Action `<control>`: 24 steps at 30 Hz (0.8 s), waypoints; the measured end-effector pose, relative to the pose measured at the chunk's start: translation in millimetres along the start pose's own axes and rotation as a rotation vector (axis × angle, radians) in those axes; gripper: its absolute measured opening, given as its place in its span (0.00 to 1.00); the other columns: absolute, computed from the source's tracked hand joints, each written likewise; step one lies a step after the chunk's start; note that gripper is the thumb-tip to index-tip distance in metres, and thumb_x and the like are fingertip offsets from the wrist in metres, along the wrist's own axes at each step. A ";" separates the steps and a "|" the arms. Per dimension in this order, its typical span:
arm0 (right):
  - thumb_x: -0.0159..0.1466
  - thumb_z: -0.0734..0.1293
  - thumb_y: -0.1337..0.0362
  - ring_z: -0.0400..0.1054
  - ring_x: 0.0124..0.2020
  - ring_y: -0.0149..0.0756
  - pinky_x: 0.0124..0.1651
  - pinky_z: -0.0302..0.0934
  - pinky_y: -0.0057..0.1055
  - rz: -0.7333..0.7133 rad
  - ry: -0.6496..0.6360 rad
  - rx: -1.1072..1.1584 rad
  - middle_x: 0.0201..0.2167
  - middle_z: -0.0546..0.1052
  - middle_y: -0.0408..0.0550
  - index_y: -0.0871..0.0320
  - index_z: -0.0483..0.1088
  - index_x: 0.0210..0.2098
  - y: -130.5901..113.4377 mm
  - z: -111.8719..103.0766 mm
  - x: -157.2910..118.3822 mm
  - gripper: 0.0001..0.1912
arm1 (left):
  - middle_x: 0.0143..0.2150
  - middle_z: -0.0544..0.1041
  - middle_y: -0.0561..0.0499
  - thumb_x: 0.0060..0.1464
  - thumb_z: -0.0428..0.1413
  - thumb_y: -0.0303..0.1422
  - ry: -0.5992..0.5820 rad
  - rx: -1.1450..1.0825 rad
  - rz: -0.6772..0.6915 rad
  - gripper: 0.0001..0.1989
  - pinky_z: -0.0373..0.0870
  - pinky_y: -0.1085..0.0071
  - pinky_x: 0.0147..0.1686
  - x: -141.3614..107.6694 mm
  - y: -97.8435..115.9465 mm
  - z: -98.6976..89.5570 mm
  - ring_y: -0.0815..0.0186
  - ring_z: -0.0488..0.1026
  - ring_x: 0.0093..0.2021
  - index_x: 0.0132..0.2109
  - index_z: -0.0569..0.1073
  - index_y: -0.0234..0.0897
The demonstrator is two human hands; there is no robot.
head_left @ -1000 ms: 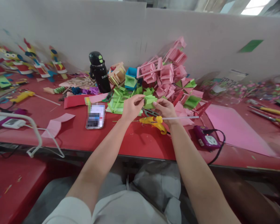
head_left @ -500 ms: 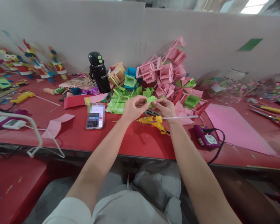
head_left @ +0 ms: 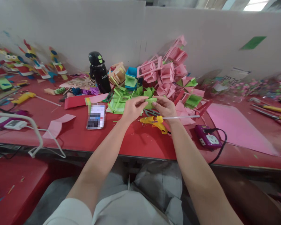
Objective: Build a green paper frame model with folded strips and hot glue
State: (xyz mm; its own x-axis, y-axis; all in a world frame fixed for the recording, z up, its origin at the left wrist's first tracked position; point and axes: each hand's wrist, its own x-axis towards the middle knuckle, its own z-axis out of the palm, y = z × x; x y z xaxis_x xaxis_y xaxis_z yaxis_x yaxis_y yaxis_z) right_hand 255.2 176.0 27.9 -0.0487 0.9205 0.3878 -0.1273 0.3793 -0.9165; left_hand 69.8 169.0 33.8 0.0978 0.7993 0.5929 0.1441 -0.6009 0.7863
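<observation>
Between my two hands is a small folded piece of green paper (head_left: 150, 103). My left hand (head_left: 135, 108) pinches its left side, and my right hand (head_left: 165, 106) grips its right side with thumb and fingers. Just below them lies a yellow glue gun (head_left: 154, 122) with a clear glue stick in its back end, partly behind my right wrist. Scissors (head_left: 152, 113) with dark handles show under the paper. Green paper strips and folded pieces (head_left: 119, 101) are heaped beyond my left hand.
Pink folded paper shapes (head_left: 167, 73) pile up against the wall behind my hands. A black bottle (head_left: 100, 73) and a phone (head_left: 96, 116) stand and lie to the left. On the right are a purple power socket (head_left: 208, 137) with a cord and a pink sheet (head_left: 241, 129).
The green paper has turned in my fingers, so a flatter, broader face shows now. Both hands stay in nearly the same place.
</observation>
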 end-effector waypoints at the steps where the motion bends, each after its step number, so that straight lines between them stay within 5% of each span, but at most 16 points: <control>1: 0.51 0.81 0.53 0.77 0.37 0.37 0.44 0.73 0.36 -0.001 0.007 -0.004 0.36 0.83 0.44 0.51 0.80 0.42 -0.1 -0.1 -0.6 0.21 | 0.41 0.84 0.48 0.59 0.62 0.29 -0.001 0.008 -0.002 0.09 0.81 0.69 0.45 -0.4 -0.1 -0.1 0.64 0.83 0.41 0.47 0.80 0.38; 14: 0.50 0.82 0.53 0.77 0.35 0.35 0.44 0.73 0.36 0.004 0.018 0.041 0.34 0.83 0.43 0.51 0.81 0.37 1.7 3.0 -1.4 0.18 | 0.35 0.83 0.50 0.55 0.61 0.26 -0.009 -0.063 -0.051 0.04 0.80 0.72 0.39 -0.7 5.5 1.3 0.67 0.82 0.36 0.39 0.78 0.37; 24: 0.50 0.82 0.55 0.77 0.35 0.35 0.44 0.73 0.36 0.035 -0.046 0.005 0.34 0.83 0.43 0.50 0.82 0.36 -6.4 2.8 -3.1 0.16 | 0.33 0.84 0.50 0.57 0.63 0.33 -0.050 0.109 0.016 0.04 0.76 0.70 0.34 7.0 -3.8 -0.3 0.65 0.79 0.32 0.38 0.82 0.38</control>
State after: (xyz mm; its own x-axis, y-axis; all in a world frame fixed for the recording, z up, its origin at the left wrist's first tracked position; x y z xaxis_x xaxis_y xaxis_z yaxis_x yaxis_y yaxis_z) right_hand 253.4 170.4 32.8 -0.0990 0.9279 0.3593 -0.1297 0.3460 -0.9292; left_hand 69.7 176.9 35.1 0.1496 0.7908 0.5935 0.2481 -0.6111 0.7517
